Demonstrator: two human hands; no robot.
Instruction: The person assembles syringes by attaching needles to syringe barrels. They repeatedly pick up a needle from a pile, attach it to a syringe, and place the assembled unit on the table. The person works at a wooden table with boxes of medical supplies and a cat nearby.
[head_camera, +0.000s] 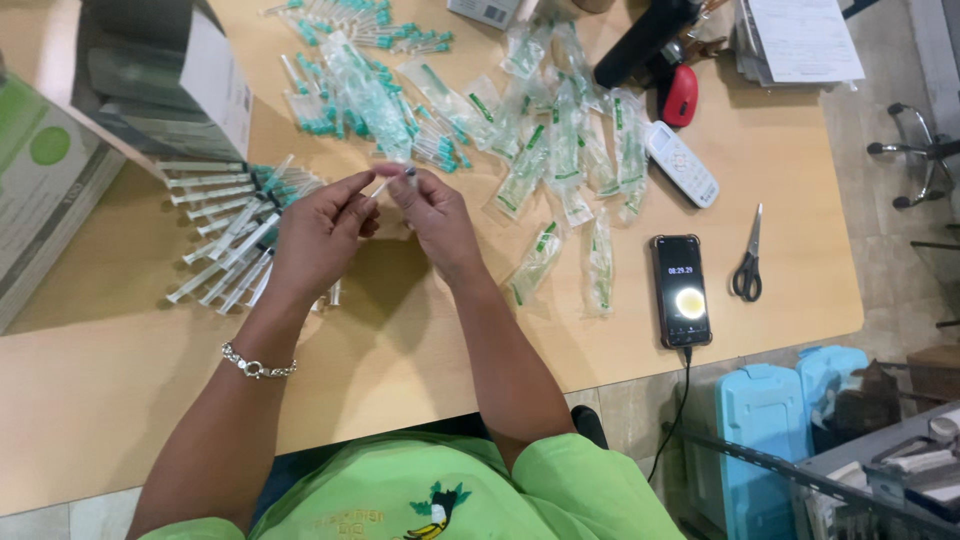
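Note:
Both my hands meet over the wooden table (400, 340), pinching one small syringe (392, 181) between them. My left hand (320, 232) holds its near end with fingertips; my right hand (432, 215) grips the other end, where a dark tip shows. To the left of my left hand lies a row of several bare syringes (225, 235). Beyond my hands is a heap of green-capped needles (350, 90). Right of my right hand lie several clear wrapped packets (560, 150) with green print.
An open cardboard box (165, 75) and a white-green box (40, 190) stand at the left. A phone (681, 290) with a cable, black scissors (748, 262), a white remote (681, 164) and a red-black object (678, 95) lie on the right. Blue containers (770, 430) stand beside the table.

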